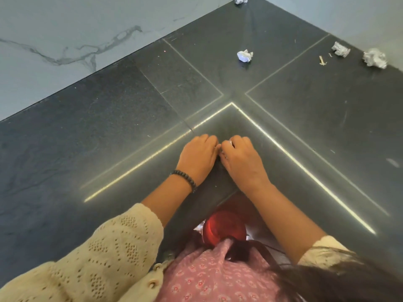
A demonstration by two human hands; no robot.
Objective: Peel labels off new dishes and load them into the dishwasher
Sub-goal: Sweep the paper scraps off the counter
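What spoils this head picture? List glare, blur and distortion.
Head view: bright glare runs along the counter edge; wide-angle bending curves the straight counter lines; hair and the cardigan sleeve are soft up close; the hands, left hand and right hand, are sharp.

Dim, soft daylight; wide-angle bending; edges glint.

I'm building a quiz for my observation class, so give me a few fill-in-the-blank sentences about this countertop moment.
1. A beaded bracelet sits on the ____ wrist.
2. The left hand and right hand meet over a dark ____ countertop.
3. The number of crumpled paper balls, such as one, on the counter is ____.
4. The round vessel seen below the counter edge is coloured ____.

Missing words: left; stone; four; red
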